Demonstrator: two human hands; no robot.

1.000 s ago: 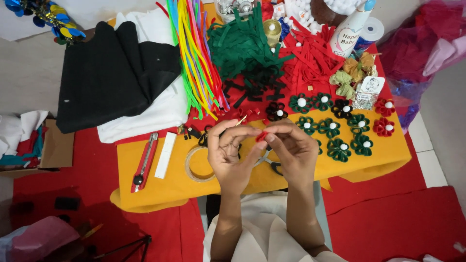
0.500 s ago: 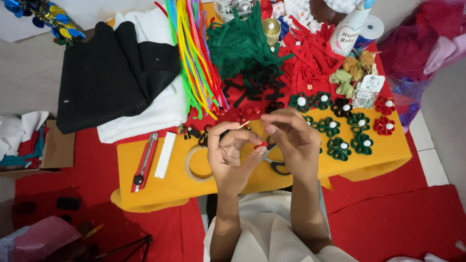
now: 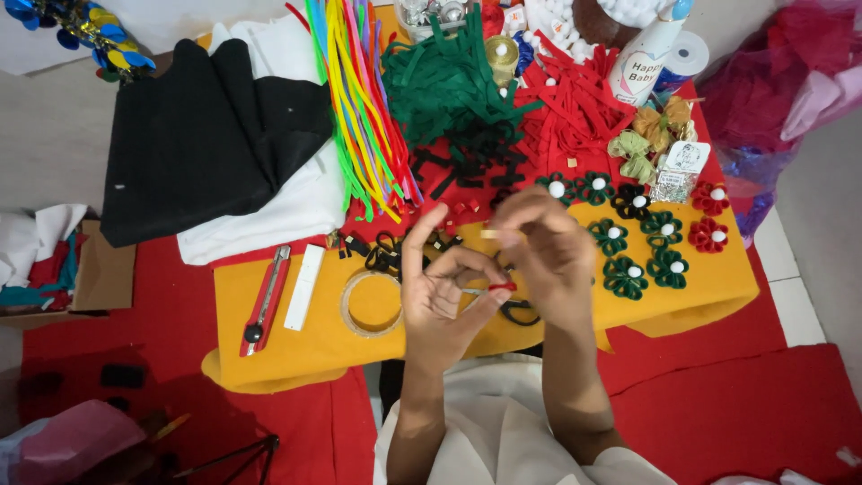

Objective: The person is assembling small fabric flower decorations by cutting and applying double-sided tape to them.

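Red felt, a small folded strip (image 3: 503,287), sat pinched between the thumb and fingertips of the left hand (image 3: 444,301) above the yellow felt-covered table (image 3: 314,332). The right hand (image 3: 543,247) hovered touching it, fingers curled together. A clear tape ring (image 3: 371,304) and red utility knife (image 3: 265,301) lay nearby.

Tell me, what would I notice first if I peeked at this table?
Probably the fan of bright pipe cleaners at the top, next to heaps of green felt strips and red felt strips. On the right of the yellow table sit rows of felt flowers with white centres. In the middle, the left hand and right hand pinch a small red piece.
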